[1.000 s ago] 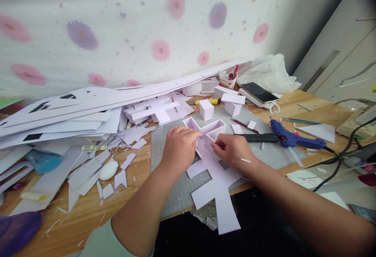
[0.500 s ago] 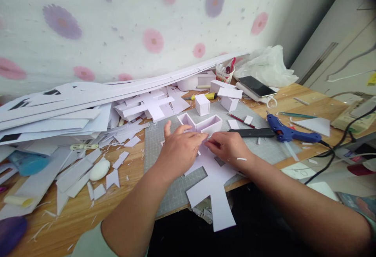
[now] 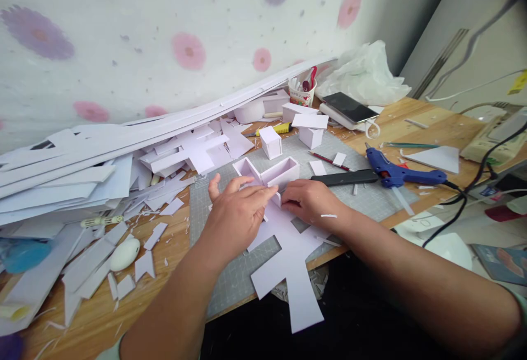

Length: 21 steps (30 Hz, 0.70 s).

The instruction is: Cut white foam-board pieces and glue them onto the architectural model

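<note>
A white foam-board model (image 3: 267, 170) with open box compartments stands on a flat cross-shaped white sheet (image 3: 293, 264) on the grey cutting mat (image 3: 230, 272). My left hand (image 3: 234, 214) lies on the sheet just in front of the model, fingers stretched out and pressing against a low wall. My right hand (image 3: 310, 201) is curled, its fingertips pinching the same small wall piece from the right. The two hands nearly touch at the fingertips.
A blue glue gun (image 3: 397, 174) and a black ruler (image 3: 343, 178) lie right of the model. Small white boxes (image 3: 270, 141), a red pencil (image 3: 327, 161), a phone (image 3: 348, 107) and a cup (image 3: 301, 94) sit behind. Foam-board sheets (image 3: 82, 157) pile up at left.
My left hand has flattened, fingers now extended toward the right hand. The camera view shifted, so everything sits lower-left in frame. The model stays in place.
</note>
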Motion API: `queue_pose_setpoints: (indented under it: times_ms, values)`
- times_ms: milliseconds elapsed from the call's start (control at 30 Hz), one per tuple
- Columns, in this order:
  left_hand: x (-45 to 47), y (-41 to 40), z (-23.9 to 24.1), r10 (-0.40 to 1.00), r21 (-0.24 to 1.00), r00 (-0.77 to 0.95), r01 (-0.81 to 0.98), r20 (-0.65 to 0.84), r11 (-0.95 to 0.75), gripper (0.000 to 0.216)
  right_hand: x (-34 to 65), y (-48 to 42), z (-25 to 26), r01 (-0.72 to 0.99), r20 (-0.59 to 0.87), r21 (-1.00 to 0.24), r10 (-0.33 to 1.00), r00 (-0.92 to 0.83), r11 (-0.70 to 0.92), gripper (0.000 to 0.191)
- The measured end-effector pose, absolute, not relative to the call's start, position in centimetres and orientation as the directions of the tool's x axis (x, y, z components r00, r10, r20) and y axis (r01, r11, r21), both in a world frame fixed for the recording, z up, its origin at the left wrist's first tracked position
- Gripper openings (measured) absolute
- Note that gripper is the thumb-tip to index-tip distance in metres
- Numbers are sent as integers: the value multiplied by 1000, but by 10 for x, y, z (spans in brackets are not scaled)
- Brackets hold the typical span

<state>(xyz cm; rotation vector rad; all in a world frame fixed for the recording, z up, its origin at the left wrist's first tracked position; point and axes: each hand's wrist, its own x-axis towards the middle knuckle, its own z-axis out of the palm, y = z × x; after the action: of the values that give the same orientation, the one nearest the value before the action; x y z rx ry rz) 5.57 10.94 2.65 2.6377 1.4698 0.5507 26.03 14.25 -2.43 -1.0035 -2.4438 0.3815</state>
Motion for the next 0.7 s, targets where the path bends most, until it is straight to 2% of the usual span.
queue_pose_setpoints:
  times_ms: [300,400,533,600,700]
  values:
    - [57,111,28,830,256,488,795,270,-551,40,256,144,-25,609,317,-379,716,-622,697,14]
    - [56,111,28,830,252,492,796,261,-551,41,259,145,-23,564,309,-458,718,-624,687,13]
    - [55,111,27,830,245,497,797,255,-552,42,261,140,-19,495,336,-609,767,-547,620,3]
    - [54,111,26,826,253,500,791,258,-558,41,258,137,-18,487,369,-626,782,-503,609,8]
    - [53,112,26,841,297,474,789,262,-538,38,255,137,-15,489,379,-662,817,-434,567,4]
